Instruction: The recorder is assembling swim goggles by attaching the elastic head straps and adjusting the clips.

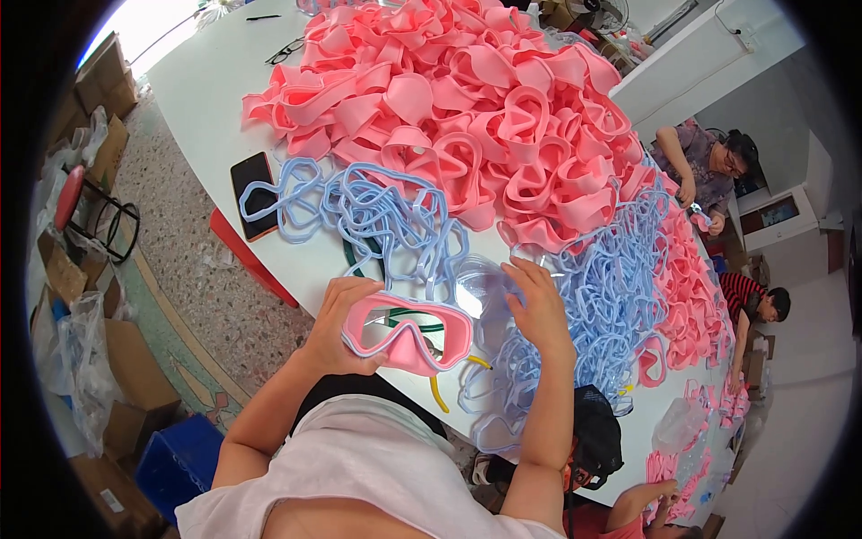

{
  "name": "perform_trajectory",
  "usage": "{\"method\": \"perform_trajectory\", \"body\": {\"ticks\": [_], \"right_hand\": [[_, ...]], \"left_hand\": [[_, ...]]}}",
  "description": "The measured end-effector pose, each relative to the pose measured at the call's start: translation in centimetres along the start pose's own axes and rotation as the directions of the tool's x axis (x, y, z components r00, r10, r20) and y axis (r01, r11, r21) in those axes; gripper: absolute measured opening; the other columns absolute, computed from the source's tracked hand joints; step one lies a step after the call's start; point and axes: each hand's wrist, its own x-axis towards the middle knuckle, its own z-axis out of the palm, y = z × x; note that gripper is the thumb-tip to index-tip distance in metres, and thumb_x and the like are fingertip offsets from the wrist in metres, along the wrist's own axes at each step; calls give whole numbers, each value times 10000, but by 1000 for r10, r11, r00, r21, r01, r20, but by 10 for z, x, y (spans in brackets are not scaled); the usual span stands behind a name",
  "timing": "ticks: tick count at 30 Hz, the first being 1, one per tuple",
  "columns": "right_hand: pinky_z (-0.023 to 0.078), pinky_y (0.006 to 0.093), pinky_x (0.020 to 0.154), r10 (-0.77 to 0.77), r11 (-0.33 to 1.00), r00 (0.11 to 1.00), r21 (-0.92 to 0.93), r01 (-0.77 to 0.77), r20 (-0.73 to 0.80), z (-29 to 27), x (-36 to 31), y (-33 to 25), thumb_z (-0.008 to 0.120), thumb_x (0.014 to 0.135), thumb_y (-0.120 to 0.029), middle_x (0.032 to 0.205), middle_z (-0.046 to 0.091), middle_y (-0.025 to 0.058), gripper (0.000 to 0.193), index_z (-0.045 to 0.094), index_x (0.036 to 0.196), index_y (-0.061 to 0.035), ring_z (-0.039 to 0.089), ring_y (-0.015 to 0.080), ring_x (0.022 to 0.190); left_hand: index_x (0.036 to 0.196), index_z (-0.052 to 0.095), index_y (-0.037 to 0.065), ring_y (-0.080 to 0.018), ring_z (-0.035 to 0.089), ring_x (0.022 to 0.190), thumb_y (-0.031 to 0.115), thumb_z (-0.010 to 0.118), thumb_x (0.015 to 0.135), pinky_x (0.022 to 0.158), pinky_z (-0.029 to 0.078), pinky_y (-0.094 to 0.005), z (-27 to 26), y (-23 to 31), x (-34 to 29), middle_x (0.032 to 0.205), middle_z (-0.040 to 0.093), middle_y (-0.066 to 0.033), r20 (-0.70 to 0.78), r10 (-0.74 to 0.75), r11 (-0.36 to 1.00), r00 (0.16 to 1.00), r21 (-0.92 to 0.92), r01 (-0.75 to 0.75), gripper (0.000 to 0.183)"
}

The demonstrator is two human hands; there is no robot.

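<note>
My left hand [339,325] is closed around the left end of a pink diving mask skirt [409,350], which has a light blue frame around its rim. The table shows through its eye opening. My right hand [540,313] has its fingers apart, beside clear plastic lenses [480,280]; whether the fingertips touch them I cannot tell. Beneath and beside the mask lies a tool with yellow handles [439,395], its head partly hidden. Light blue frames [386,211] lie in a loose heap beyond the mask, and a larger heap of blue frames [597,287] spreads right of my right hand.
A big pile of pink skirts [449,99] covers the table's far side. A phone [255,193] and glasses [285,50] lie toward the left edge. Co-workers sit along the right, one person [718,171] handling a small piece. A red stool [70,196], a blue crate [180,463] and cartons stand on the floor.
</note>
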Motion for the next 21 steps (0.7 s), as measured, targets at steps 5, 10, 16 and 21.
{"method": "perform_trajectory", "body": {"ticks": [5,10,16,21], "right_hand": [[433,394,955,-4,993,992,-118,20,128,15,2,13,680,722,-23,1102,626,85,366,637,1084,-46,553,277,1071],[453,391,913,-70,983,996,-165,79,62,12,6,8,688,713,-24,1067,627,106,355,622,1062,-38,568,291,1024],[511,391,776,-54,996,978,-82,38,-202,-15,9,-23,613,731,76,1084,625,146,409,602,1130,-14,601,324,958],[492,374,705,-357,931,901,-178,320,-247,-17,18,-108,618,682,45,1014,635,86,472,632,1148,-23,601,270,879]], "left_hand": [[1235,505,-27,-330,494,1072,492,711,680,939,397,-437,-2,-3,-3,1168,539,-180,-40,-32,998,999,46,34,787],[1262,493,3,-330,496,1100,326,795,605,957,397,-426,-11,-1,-2,1184,538,-162,-38,-67,997,997,33,68,792],[1270,489,19,-321,499,1101,283,826,557,968,393,-424,-9,7,8,1201,530,-140,-67,-14,994,998,109,21,831],[1320,423,36,-320,486,1125,281,846,533,990,381,-436,1,9,8,1228,513,-131,-84,24,978,996,208,-6,927]]}}
